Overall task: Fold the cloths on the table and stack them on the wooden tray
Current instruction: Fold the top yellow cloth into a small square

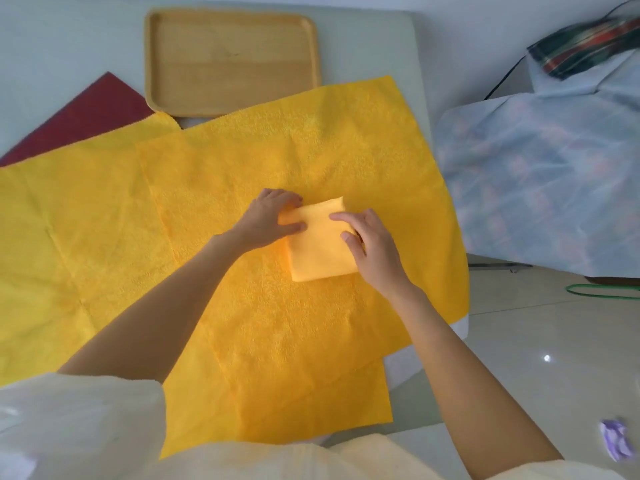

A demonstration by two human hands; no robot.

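Yellow folded cloth (320, 242) lies mid-frame on a spread yellow cloth (311, 150); my left grip (270, 220) pinches its left edge, my right grip (370, 244) presses flat-fingered on its right. Folding looks finished. Next, I judge: lift it to the wooden tray (232, 60), upper left, nothing stacked there yet.

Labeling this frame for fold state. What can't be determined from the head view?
- Folded yellow cloth: layer count hidden, only the top face shows; left hand and right hand cover its side edges.
- Maroon cloth: mostly under the left yellow cloth, extent unknown.
- Large yellow cloth: near edge hidden by the cream sleeves.
- Purple object: blurred, unidentifiable.
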